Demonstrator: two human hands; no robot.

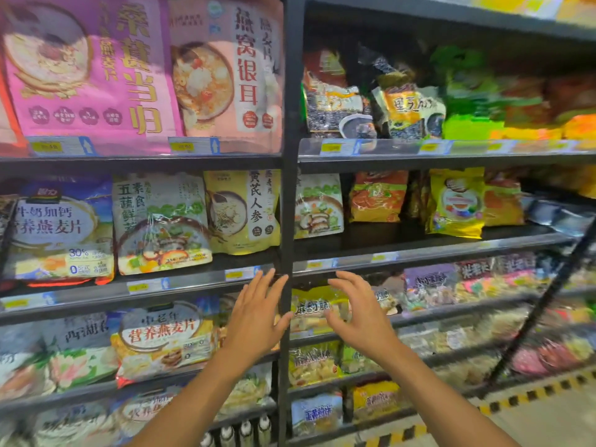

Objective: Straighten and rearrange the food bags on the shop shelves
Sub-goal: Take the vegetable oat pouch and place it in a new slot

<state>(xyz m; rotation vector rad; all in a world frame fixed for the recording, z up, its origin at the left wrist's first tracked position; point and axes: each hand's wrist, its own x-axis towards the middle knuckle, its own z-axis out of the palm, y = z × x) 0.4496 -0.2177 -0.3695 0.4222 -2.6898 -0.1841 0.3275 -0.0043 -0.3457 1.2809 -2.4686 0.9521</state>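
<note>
Both my hands are raised in front of the black shelf upright (285, 221), holding nothing. My left hand (258, 314) is flat with fingers spread, just left of the upright. My right hand (358, 314) is curled open in front of a yellow snack bag (309, 309) on the third shelf. Above them, oatmeal bags stand on the second shelf: a blue one (61, 227), a white vegetable one (161, 221), a yellow ginseng one (242, 211). Right of the upright stand a white bag (319, 204), an orange bag (379, 195) and a tilted yellow bag (456, 201).
Large pink bags (90, 69) fill the top left shelf; dark sesame bags (335, 101) lean on the top right one. Lower shelves hold several more bags. Bottles (245, 430) stand at the bottom. A yellow-black striped floor line (516, 398) runs at the right.
</note>
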